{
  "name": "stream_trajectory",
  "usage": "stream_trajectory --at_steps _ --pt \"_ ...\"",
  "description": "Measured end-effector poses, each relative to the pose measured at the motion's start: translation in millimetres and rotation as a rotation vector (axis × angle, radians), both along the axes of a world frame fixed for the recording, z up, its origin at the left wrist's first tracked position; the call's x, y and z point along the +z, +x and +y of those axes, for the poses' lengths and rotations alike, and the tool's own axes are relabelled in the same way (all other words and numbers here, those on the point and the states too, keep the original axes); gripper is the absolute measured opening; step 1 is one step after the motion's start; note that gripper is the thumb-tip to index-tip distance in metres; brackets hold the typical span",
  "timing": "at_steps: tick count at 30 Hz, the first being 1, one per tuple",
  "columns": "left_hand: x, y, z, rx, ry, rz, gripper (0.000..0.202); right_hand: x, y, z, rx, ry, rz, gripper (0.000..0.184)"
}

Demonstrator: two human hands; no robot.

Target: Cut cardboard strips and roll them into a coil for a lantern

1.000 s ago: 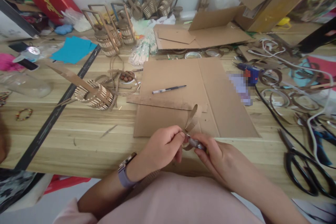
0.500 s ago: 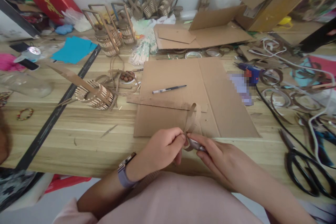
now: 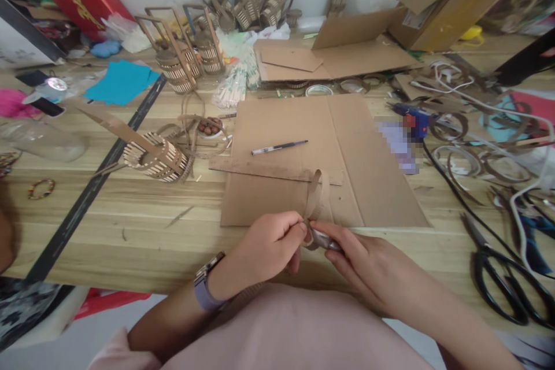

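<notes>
My left hand point(image 3: 274, 244), a watch on its wrist, pinches a thin brown cardboard strip point(image 3: 319, 196) whose loop stands up above the fingertips. Close beside it, my right hand point(image 3: 368, 257) is closed around a small silvery object point(image 3: 324, 239) that meets the strip at the left fingertips. The fingers cover much of this object, so its kind cannot be made out. Both hands are at the near edge of a flat cardboard sheet point(image 3: 269, 202). On that sheet lie a pen point(image 3: 280, 147) and a long narrow cardboard piece point(image 3: 277, 171).
Left of the sheet stands a small woven basket point(image 3: 156, 156) with a strip handle. Large black-handled scissors point(image 3: 498, 277) and a blue glue gun point(image 3: 411, 118) lie to the right. Finished baskets point(image 3: 176, 69) stand farther back. Another person's arm point(image 3: 6, 237) shows at the left edge.
The loop of the cardboard strip has tipped very slightly to the left. Both hands keep their hold in almost the same place.
</notes>
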State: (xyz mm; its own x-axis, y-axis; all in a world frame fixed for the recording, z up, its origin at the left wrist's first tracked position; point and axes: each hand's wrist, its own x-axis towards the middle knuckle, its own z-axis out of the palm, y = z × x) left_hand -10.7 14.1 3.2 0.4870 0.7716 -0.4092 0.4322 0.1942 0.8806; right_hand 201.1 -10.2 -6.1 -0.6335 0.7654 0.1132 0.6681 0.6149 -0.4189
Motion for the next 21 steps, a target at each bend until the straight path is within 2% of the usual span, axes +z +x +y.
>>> stream_trajectory --at_steps 8,13,21 --pt "-1.3 -0.5 -0.6 -0.009 0.014 -0.001 0.028 -2.0 0.9 0.5 -0.003 0.013 0.008 0.037" --pt "1.8 -0.3 -1.0 -0.034 0.101 0.054 0.029 0.5 -0.1 1.1 0.007 -0.021 0.020 0.036" --pt "1.9 -0.6 -1.6 -0.040 0.141 -0.003 0.029 0.4 -0.7 -1.2 -0.059 -0.263 0.234 0.034"
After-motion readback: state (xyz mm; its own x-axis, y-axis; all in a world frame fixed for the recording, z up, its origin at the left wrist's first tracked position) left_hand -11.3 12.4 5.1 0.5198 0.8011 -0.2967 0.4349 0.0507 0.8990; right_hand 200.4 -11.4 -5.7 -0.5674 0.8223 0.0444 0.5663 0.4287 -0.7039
